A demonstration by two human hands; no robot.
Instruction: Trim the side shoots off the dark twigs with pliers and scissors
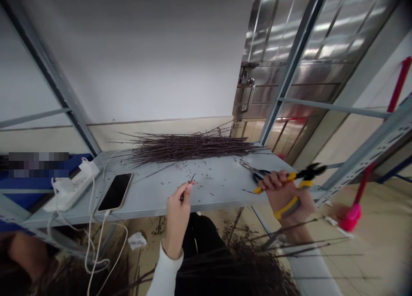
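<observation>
My left hand (178, 210) pinches a short dark twig piece (189, 184) above the front edge of a grey metal shelf (154, 197). My right hand (285, 193) grips yellow-handled cutting pliers (299, 178), jaws pointing right, at the shelf's right corner. A long pile of thin dark twigs (193, 146) lies across the back of the shelf. Small cut bits are scattered on the shelf between the pile and my hands.
A phone (116, 191) on a white cable and a white power strip (71, 186) lie at the shelf's left. Scissors (257, 172) rest near my right hand. More twigs lie over my lap and the floor. Metal rack posts stand on both sides.
</observation>
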